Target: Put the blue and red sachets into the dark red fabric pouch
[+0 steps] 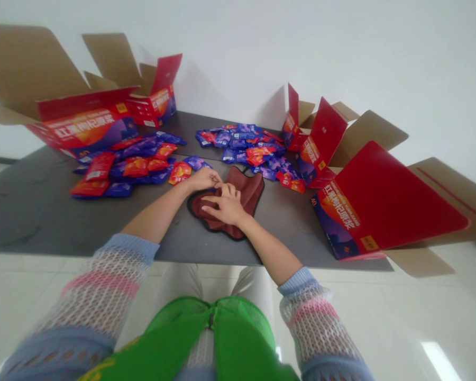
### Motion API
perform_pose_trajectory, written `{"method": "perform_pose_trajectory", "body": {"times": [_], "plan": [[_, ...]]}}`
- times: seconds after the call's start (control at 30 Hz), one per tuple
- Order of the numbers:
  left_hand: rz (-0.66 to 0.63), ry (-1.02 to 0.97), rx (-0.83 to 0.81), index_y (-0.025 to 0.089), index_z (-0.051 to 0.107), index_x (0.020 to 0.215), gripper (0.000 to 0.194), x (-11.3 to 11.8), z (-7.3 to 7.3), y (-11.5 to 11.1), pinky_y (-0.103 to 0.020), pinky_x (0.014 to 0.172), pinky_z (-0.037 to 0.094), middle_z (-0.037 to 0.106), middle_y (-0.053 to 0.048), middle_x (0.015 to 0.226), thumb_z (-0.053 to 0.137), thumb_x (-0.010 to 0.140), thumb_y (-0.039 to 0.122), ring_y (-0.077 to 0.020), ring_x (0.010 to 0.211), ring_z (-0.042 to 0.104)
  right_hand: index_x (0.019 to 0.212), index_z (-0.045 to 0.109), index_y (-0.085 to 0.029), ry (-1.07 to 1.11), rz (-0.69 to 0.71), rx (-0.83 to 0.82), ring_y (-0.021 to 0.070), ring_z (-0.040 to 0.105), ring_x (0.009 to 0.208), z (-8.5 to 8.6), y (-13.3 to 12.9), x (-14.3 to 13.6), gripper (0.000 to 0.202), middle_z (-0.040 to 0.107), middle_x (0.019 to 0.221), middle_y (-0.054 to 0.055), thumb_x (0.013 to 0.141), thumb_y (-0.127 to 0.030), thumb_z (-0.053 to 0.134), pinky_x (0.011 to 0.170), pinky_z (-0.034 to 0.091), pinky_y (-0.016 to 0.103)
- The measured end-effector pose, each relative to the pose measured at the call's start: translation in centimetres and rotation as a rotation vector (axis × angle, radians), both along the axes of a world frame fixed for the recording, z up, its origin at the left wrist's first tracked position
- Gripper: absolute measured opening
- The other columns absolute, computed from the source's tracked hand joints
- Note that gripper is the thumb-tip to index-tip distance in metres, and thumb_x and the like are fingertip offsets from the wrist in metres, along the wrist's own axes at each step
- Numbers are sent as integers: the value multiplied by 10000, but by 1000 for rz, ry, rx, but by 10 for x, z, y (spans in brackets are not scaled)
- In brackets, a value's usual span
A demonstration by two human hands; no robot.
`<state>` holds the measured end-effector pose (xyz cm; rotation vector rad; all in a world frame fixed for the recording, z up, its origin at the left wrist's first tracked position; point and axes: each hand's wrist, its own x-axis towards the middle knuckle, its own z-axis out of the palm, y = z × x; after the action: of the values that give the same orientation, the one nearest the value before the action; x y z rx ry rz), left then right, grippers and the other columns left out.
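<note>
A brown cloth point(252, 190) with black edging lies crumpled on the grey table, under and around both hands. My left hand point(203, 179) is at the cloth's far left edge, its fingers closed in a pinch on the fabric. A sliver of blue shows by those fingertips; I cannot make out what it is. My right hand point(227, 206) rests on top of the cloth, fingers apart and pointing left, its fingertips close to the left hand. Just beyond my left hand lie a red sachet point(180, 173) and a blue sachet point(196, 162).
Red and blue sachets form a pile on the left point(135, 166) and another at the back point(246, 145). Open red cartons stand at the left point(91, 129), back left point(161, 103) and right point(341, 217). The grey table's front edge point(206, 259) is near my body.
</note>
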<state>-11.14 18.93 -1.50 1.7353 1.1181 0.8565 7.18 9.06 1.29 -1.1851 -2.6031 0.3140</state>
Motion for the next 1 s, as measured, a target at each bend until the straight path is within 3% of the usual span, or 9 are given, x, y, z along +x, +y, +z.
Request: {"method": "perform_pose_trajectory", "body": {"times": [0.17,0.3,0.43,0.53,0.63,0.73,0.9,1.0], "plan": [[16,7,-2,148,725,706,159,0,-1,1,-264,635,531,738,-41,675,791,595,241,-155,614,665,1334,596,-458,-44,-179,59,314,321,1301,-1,3,2,444,436,1393,79,963,-622,416,996,341,494],[21,23,11,154,736,707,153,0,-1,1,-277,668,552,757,-53,710,801,612,255,-172,653,691,1351,579,-463,-71,-208,46,324,310,1327,-3,8,4,452,423,1427,84,959,-626,423,1014,335,521],[29,49,68,149,749,702,110,-1,1,-1,-253,632,530,753,-45,689,773,604,190,-159,626,677,1339,570,-512,-94,-123,-32,389,163,1424,-2,14,10,429,272,1552,61,949,-637,440,1043,244,640],[20,20,44,135,750,721,127,-1,1,-2,-247,603,513,745,-40,670,759,597,162,-148,587,657,1281,623,-505,-74,36,-97,366,91,1455,-1,17,18,346,237,1567,31,973,-553,474,1070,206,617],[39,-30,-1,128,744,725,133,0,-1,-2,-234,584,499,737,-37,651,753,594,145,-131,563,639,1205,698,-423,9,150,-135,296,194,1410,1,16,26,302,363,1465,54,949,-505,560,1077,231,522],[98,-70,-5,119,733,711,133,2,-4,-2,-231,582,501,727,-48,623,771,587,146,-129,551,633,1097,753,-353,81,163,-146,260,292,1329,4,14,29,272,451,1340,59,898,-501,644,1055,253,468],[128,-35,48,120,727,694,137,2,-6,-3,-239,563,500,726,-57,618,784,582,174,-142,542,638,1041,757,-318,45,116,-187,260,334,1253,8,12,27,266,476,1260,57,881,-505,656,1004,291,460],[129,10,64,143,726,703,120,2,-7,-3,-236,581,504,726,-26,626,765,594,173,-135,561,648,989,758,-282,8,-23,-183,274,364,1193,5,15,26,288,479,1218,75,863,-521,659,964,328,466]]}}
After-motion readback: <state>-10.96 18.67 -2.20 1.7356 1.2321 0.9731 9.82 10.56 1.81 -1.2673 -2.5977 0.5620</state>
